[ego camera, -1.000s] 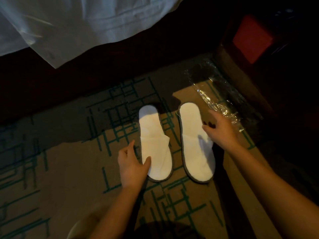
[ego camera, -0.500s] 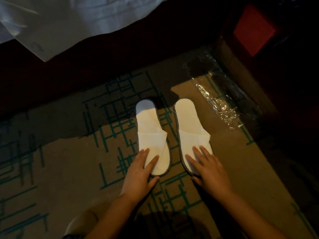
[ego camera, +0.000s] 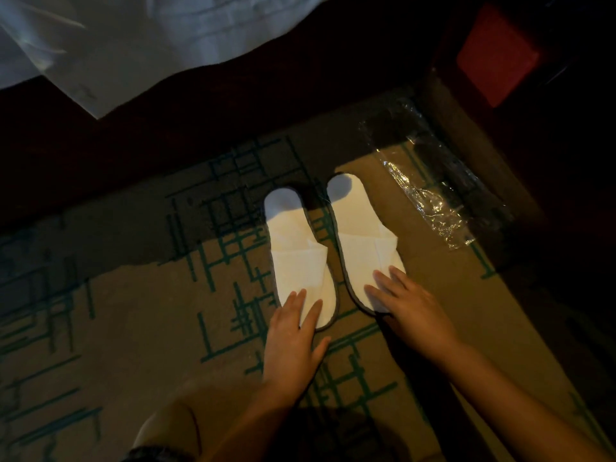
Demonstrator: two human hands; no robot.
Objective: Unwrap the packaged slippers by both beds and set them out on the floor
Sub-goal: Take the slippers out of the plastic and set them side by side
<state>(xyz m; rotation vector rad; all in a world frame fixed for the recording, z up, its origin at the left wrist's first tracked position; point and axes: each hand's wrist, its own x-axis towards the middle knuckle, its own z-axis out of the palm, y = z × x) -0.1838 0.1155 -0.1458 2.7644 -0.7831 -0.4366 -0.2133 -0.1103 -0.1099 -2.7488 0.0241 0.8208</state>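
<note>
Slippers (ego camera: 333, 255) lie side by side on the carpet (ego camera: 140, 315), left of the plastic wrapper (ego camera: 430, 195), with left hand (ego camera: 293, 341) and right hand (ego camera: 410, 308) resting apparently flat, fingers straight, on their toes.

White slippers (ego camera: 301, 261) — green-lined tan carpet (ego camera: 133, 328)

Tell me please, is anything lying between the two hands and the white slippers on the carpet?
Nothing visible does. The left hand rests with straight fingers on the left slipper, and the right hand likewise on the right slipper. The empty plastic wrapper lies apart, to the right of the pair.
</note>
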